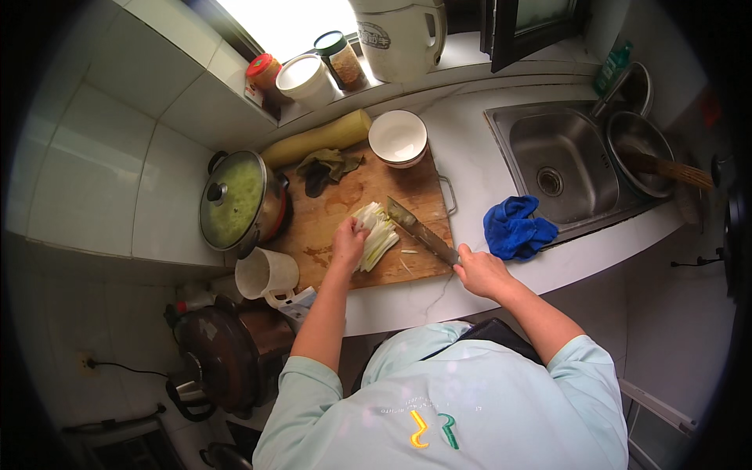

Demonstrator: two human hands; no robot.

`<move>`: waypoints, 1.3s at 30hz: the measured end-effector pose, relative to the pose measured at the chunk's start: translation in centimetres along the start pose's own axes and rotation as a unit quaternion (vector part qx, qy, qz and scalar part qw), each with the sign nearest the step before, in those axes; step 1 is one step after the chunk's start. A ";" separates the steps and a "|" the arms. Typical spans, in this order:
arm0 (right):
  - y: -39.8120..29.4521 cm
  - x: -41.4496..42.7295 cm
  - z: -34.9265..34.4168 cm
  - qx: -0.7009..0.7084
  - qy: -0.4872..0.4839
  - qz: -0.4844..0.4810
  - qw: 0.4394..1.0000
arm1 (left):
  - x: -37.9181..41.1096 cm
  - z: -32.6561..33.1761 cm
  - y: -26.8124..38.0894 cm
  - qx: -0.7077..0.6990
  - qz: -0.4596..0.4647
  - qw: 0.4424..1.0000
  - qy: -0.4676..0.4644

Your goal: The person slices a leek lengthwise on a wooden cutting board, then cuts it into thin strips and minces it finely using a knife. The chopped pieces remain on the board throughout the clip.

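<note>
A pile of thin white and pale-green vegetable strips (376,244) lies on the wooden cutting board (323,200). My left hand (351,238) is at the pile's left edge, its fingers curled and pressed on the strips. In my right hand (484,271) is the handle of a kitchen knife (424,234). The blade slants over the board just right of the pile, tip pointing away from me, with pale bits stuck near the tip. A few loose slivers (409,252) lie between pile and blade. At the board's far right corner sits a white bowl (398,138).
A lidded pot (232,200) and a plastic measuring jug (264,275) stand left of the board. Behind it are a long pale-yellow vegetable (320,138) and dark, wilted-looking scraps (326,169). A blue cloth (518,229) lies by the steel sink (564,158). Jars (341,61) line the windowsill.
</note>
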State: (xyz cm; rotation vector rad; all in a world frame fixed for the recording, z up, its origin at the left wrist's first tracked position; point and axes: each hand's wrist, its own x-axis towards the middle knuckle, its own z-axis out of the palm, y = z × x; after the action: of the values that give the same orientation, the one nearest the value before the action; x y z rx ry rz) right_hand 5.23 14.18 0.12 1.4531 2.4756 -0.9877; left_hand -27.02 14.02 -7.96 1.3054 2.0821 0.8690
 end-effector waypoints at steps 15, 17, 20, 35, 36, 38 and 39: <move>0.0 0.2 0.4 0.001 0.011 -0.002 1.000 | 3.7 -0.6 -0.8 0.064 0.099 0.993 -0.001; -0.1 0.2 0.4 0.000 0.011 -0.007 1.000 | 3.9 -0.6 -1.5 0.061 0.084 0.995 -0.004; 0.0 0.3 0.4 -0.002 0.010 0.001 1.000 | 3.0 -1.0 0.8 0.089 0.099 0.991 0.022; -0.5 0.4 -0.5 -0.022 -0.014 -0.003 1.000 | -5.6 1.9 1.4 0.231 0.133 0.962 0.055; -0.4 0.4 -0.6 -0.019 -0.013 -0.004 1.000 | -5.8 2.2 1.4 0.237 0.130 0.961 0.056; -0.4 0.4 -0.8 -0.018 -0.014 -0.006 1.000 | -6.2 2.6 1.3 0.250 0.126 0.958 0.057; -0.5 0.3 -0.9 -0.021 -0.017 -0.007 1.000 | -6.5 2.7 1.5 0.260 0.128 0.955 0.061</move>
State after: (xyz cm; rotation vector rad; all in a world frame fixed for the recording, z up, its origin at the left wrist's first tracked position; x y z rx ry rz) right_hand 4.91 14.74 0.95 1.3953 2.4708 -0.9491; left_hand -21.66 9.21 -8.02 1.8671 2.3730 0.5197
